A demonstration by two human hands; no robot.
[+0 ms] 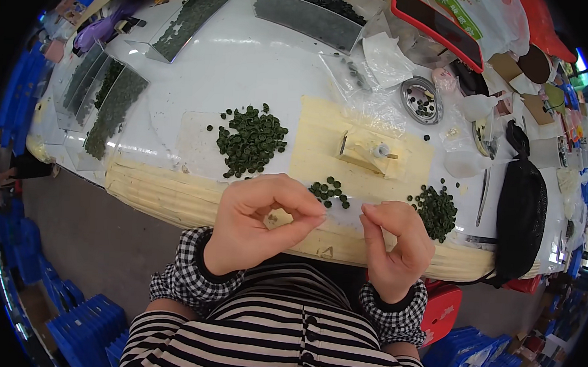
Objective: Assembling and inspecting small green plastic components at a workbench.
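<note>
Printed lettering point(458, 17) on the green strip point(450, 4) of a whitish plastic bag point(500, 29)

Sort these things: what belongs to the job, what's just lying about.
Likely the job's, nearest left hand and right hand:
- large green pile
- small green cluster
- right green pile
- block on yellow sheet

Probably just lying about:
- red-cased phone
- black mesh bag

Widest passage: bare white counter point(206, 79) beyond the large green pile point(251, 141), running up to the grey-sided bin point(309, 21). Narrower gap: yellow sheet point(313, 138) between that pile and the block point(363, 156). Obstructed: block's far side by crumpled clear bag point(372, 113); right by smaller green pile point(435, 213), black mesh bag point(523, 209)
</note>
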